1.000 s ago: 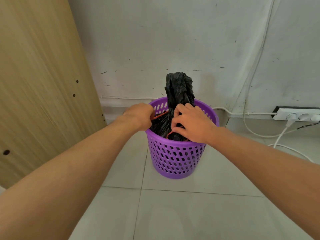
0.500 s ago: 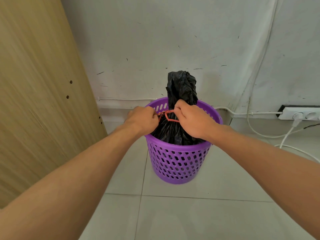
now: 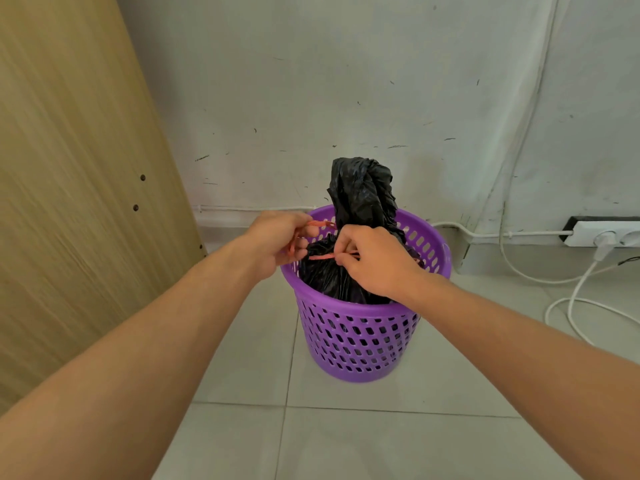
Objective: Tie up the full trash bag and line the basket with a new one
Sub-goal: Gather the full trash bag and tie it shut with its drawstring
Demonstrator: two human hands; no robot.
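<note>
A purple perforated basket (image 3: 360, 337) stands on the tiled floor near the wall. Inside it sits a full black trash bag (image 3: 362, 192), its gathered top sticking up above the rim. A thin red drawstring (image 3: 320, 257) runs around the bag's neck. My left hand (image 3: 277, 240) grips one loop of the drawstring at the basket's left rim. My right hand (image 3: 374, 259) pinches the other strand in front of the bag's neck. The lower part of the bag is hidden by the basket wall and my hands.
A wooden panel (image 3: 69, 168) stands close on the left. A white power strip (image 3: 604, 233) lies by the wall at right, with white cables (image 3: 571, 303) looping over the floor beside the basket. Grey floor tiles (image 3: 346, 445) stretch in front.
Both hands have shifted along the red drawstring: the left now pulls a loop out to the left, the right pinches a strand lower in front. The view has moved slightly closer.
</note>
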